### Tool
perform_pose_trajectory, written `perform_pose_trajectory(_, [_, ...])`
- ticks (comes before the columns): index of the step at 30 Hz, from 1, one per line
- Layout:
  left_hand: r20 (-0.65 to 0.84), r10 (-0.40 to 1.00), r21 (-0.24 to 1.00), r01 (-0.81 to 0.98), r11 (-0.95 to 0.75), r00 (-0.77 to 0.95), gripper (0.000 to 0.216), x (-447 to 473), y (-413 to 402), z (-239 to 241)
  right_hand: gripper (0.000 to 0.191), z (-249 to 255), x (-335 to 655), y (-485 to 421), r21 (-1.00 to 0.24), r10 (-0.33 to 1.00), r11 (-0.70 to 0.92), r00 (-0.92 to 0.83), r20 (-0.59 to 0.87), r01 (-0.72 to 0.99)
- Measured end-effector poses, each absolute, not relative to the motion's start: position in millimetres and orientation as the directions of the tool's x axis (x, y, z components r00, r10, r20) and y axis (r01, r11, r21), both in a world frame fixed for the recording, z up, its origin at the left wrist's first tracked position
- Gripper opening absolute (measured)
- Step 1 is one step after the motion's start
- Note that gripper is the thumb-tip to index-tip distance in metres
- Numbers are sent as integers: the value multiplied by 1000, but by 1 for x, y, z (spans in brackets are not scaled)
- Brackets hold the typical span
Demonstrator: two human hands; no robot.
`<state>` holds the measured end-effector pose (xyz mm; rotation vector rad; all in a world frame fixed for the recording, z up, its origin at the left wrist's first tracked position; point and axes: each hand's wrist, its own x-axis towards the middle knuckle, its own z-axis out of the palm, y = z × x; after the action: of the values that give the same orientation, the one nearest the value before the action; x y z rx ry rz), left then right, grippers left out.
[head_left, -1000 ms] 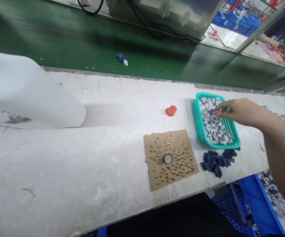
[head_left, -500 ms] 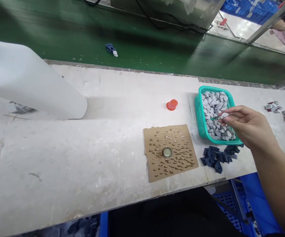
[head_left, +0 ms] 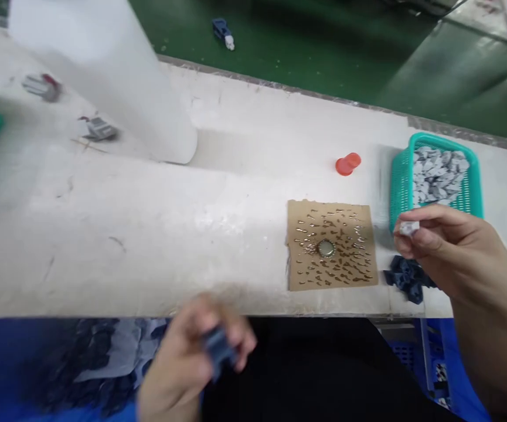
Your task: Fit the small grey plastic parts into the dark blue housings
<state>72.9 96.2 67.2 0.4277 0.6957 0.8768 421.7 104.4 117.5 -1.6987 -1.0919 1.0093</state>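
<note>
Between the thumb and fingers of my right hand is a small light grey plastic piece, held just in front of a green basket full of similar grey pieces. My left hand, smeared by motion, grips a dark blue plastic part over the table's front edge. More dark blue parts lie in a heap below the basket, partly behind my right hand. Left of them a brown cardboard square carries rows of shiny brown drops and a bottle cap.
A red cup-like piece stands behind the cardboard. A large white bottle rises at the left, with grey assembled parts beside it. Below the table edge is a blue bin holding dark parts. One blue part lies beyond the table.
My left hand has come into view holding a dark blue part. My right hand has lifted a grey piece away from the basket's contents. The view has swung left and down.
</note>
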Motion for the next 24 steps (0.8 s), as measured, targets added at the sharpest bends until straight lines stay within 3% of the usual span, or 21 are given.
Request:
perform_pose_trajectory(4, [-431, 756, 437, -619, 653, 492, 43, 130, 108, 60, 28, 108, 387, 99, -886, 951, -203, 299, -78, 417])
perform_pose_trajectory(8, [-522, 736, 375, -659, 652, 431, 30, 167, 116, 61, 16, 105, 367, 95, -831, 991, -45, 132, 35, 555])
perform_pose_trajectory(15, [-445, 731, 245, -714, 655, 517, 22, 168, 115, 65, 20, 106, 360, 97, -781, 989, 43, 83, 120, 623])
perform_pose_trajectory(20, [-405, 682, 113, -707, 698, 608, 21, 166, 115, 59, 26, 109, 368, 97, -677, 994, 105, -60, 90, 728])
perform_pose_trajectory(24, [-330, 730, 157, -728, 667, 598, 19, 166, 112, 50, 33, 109, 378, 86, -681, 1000, -7, 7, -2, 733])
